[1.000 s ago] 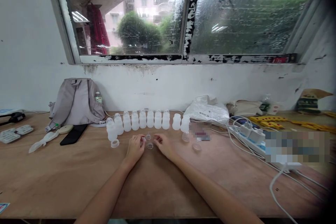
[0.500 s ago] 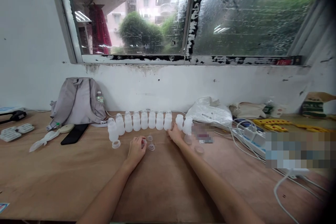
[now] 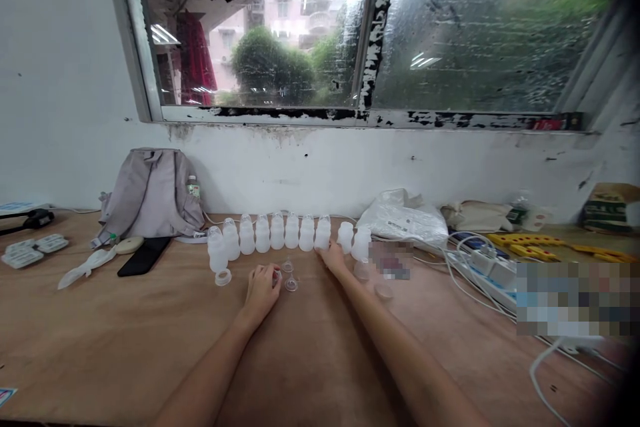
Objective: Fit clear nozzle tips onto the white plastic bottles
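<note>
Frosted white small bottles [image 3: 263, 237] stand in a curved row along the back of the table, most with clear tops. My right hand [image 3: 331, 255] is closed at the lower right side of a capped bottle [image 3: 323, 231], its thumb across the front of the base. Two bottles [image 3: 345, 237] to its right have open-looking necks. My left hand [image 3: 264, 287] rests on the table, its fingers curled round a small clear plastic piece [image 3: 277, 275], mostly hidden. Beside it lie two clear teat-like pieces [image 3: 291, 283]. A whitish ring [image 3: 223, 277] lies before the leftmost bottle.
Clear round pieces [image 3: 383, 291] lie right of my right forearm. A grey backpack [image 3: 150, 193], a black phone [image 3: 143, 257] and a tied plastic strip [image 3: 87, 267] are at left. A white plastic bag [image 3: 405, 217], power strips [image 3: 483, 277] and cables are at right.
The view has shifted slightly. My right hand stays at the same bottle, its fingers lower around the base. My left hand keeps its clear piece near the same spot.
</note>
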A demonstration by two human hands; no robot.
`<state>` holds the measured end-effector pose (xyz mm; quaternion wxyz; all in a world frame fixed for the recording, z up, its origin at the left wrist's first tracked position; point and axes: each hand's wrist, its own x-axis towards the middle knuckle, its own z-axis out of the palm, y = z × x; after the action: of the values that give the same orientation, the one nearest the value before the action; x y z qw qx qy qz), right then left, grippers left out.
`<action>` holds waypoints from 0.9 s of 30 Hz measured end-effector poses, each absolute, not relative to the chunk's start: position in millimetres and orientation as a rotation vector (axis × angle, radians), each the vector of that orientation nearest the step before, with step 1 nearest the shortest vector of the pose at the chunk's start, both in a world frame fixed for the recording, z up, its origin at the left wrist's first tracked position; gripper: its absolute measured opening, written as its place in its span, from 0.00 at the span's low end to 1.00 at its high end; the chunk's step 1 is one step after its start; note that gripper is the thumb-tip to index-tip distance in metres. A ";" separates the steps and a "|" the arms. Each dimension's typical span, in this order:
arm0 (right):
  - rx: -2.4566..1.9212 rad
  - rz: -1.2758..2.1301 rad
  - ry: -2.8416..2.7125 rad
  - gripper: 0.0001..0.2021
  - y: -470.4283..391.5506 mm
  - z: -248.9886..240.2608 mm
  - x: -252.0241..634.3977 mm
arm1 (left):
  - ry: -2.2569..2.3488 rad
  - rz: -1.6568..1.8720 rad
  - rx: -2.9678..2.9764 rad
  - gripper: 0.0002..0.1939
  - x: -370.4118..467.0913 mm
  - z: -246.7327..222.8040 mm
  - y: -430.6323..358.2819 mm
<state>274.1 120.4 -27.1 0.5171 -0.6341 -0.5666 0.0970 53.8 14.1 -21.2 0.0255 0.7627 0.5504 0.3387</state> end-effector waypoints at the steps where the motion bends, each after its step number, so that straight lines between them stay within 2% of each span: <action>1: -1.549 0.233 -1.344 0.15 120.5 -27.7 273.4 | 1.704 1.037 2.362 0.08 53.7 -21.4 14.3; 6: -1.646 0.233 -1.257 0.20 122.4 -27.4 266.8 | 1.739 1.007 2.388 0.10 53.8 -21.9 13.8; 12: -1.608 0.180 -1.208 0.25 103.3 -28.8 252.1 | 1.889 0.910 2.281 0.21 54.1 -22.8 11.1; 15: -1.510 0.164 -1.288 0.22 79.6 -34.0 242.2 | 1.839 0.963 2.257 0.19 53.9 -20.7 10.7; 20: -1.329 0.203 -1.472 0.17 49.7 -43.3 229.9 | 1.498 1.327 2.299 0.17 57.5 -15.5 11.4; 27: -1.323 0.211 -1.437 0.17 48.3 -47.2 228.0 | 1.429 1.132 2.441 0.21 63.7 -19.8 13.1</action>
<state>228.0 48.3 -47.2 0.5552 -0.5601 -0.6083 0.0892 63.7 13.1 -19.8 0.0474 0.8003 0.4686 0.3710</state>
